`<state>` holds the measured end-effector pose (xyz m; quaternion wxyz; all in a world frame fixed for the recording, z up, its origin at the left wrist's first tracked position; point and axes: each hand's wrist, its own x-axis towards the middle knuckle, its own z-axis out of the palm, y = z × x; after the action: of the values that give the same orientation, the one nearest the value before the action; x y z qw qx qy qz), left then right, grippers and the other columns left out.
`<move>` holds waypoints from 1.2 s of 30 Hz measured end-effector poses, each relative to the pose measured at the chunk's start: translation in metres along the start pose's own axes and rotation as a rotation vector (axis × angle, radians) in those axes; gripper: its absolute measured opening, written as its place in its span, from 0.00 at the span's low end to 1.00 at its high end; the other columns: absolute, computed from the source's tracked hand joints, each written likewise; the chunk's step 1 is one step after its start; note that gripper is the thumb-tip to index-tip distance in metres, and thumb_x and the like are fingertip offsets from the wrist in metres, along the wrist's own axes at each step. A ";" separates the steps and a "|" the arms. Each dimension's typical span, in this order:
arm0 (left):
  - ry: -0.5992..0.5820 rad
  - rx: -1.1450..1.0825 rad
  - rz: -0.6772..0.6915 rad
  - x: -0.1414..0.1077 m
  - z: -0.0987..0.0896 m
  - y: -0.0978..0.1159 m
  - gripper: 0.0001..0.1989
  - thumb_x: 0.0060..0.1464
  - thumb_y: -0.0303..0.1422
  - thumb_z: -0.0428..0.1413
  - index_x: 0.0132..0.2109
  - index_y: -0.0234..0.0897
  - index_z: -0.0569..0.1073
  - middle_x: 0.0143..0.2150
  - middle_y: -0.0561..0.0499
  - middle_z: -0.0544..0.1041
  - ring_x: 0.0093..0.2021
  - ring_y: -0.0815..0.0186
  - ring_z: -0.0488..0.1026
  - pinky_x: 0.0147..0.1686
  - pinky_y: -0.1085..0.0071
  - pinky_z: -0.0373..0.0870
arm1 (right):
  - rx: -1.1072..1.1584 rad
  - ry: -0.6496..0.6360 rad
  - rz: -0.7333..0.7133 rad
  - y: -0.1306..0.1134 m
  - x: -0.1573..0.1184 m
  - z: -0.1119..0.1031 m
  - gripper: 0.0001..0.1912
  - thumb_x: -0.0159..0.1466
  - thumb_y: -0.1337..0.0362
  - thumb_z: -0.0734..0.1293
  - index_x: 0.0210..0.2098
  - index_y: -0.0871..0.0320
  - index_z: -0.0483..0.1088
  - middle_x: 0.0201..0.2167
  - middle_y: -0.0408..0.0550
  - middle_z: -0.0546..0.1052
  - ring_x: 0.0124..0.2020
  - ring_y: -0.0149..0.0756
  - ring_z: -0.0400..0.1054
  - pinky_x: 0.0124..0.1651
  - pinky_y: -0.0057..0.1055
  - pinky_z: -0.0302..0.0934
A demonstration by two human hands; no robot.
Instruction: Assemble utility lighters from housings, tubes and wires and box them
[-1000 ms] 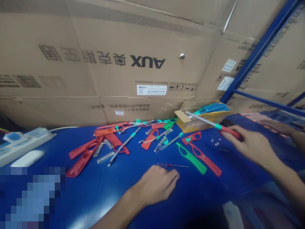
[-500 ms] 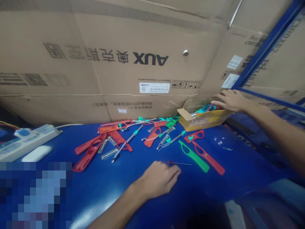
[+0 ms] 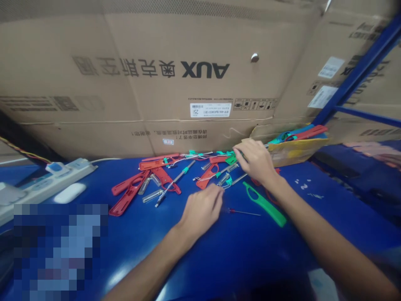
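Observation:
My left hand [image 3: 202, 207] is over the middle of the blue table, fingers curled, just left of a screwdriver [image 3: 246, 212] lying flat; what it holds, if anything, is hidden. My right hand [image 3: 255, 159] hovers by the left end of the yellow-taped carton [image 3: 294, 152], above a small green part [image 3: 231, 160]; its fingers are bent and I see nothing clearly between them. Red shell halves [image 3: 128, 194], clear tanks [image 3: 152, 196] and metal rods with white wires [image 3: 177, 179] are spread to the left. A green shell [image 3: 266, 205] lies beneath my right forearm.
A large cardboard sheet [image 3: 150, 92] stands behind the table. A white power strip [image 3: 46, 186] and a white oval case [image 3: 69, 193] sit at the left. A blue metal frame [image 3: 360, 75] rises at the right.
My right hand has moved left from the carton to the small parts. My left hand has shifted away from the screwdriver. A red shell now shows on top of the carton's contents. The view has turned slightly.

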<state>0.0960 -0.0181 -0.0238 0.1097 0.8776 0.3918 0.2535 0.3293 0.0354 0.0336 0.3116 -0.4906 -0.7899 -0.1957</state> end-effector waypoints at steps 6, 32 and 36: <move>0.128 0.150 -0.032 0.007 0.000 -0.020 0.14 0.69 0.32 0.49 0.58 0.36 0.69 0.58 0.42 0.72 0.56 0.53 0.71 0.52 0.57 0.72 | 0.148 -0.149 0.016 0.030 -0.026 0.013 0.16 0.73 0.62 0.57 0.47 0.57 0.76 0.42 0.54 0.81 0.43 0.43 0.76 0.47 0.38 0.70; 0.052 0.270 -0.050 0.009 -0.009 -0.035 0.10 0.68 0.29 0.51 0.52 0.34 0.75 0.49 0.42 0.78 0.50 0.52 0.70 0.54 0.51 0.66 | -0.115 -0.520 0.435 0.013 -0.031 0.010 0.22 0.70 0.46 0.62 0.33 0.56 0.74 0.33 0.53 0.80 0.37 0.47 0.75 0.34 0.35 0.58; 0.044 0.192 0.074 0.008 -0.008 -0.029 0.13 0.70 0.32 0.50 0.56 0.36 0.73 0.54 0.43 0.76 0.55 0.55 0.69 0.57 0.52 0.66 | -0.166 -0.561 0.519 0.011 -0.031 0.008 0.28 0.67 0.40 0.62 0.28 0.58 0.73 0.30 0.58 0.79 0.37 0.50 0.75 0.34 0.37 0.59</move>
<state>0.0776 0.0075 -0.0255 0.0070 0.8922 0.3840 0.2378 0.3469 0.0245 0.0068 0.0820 -0.7323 -0.6753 -0.0319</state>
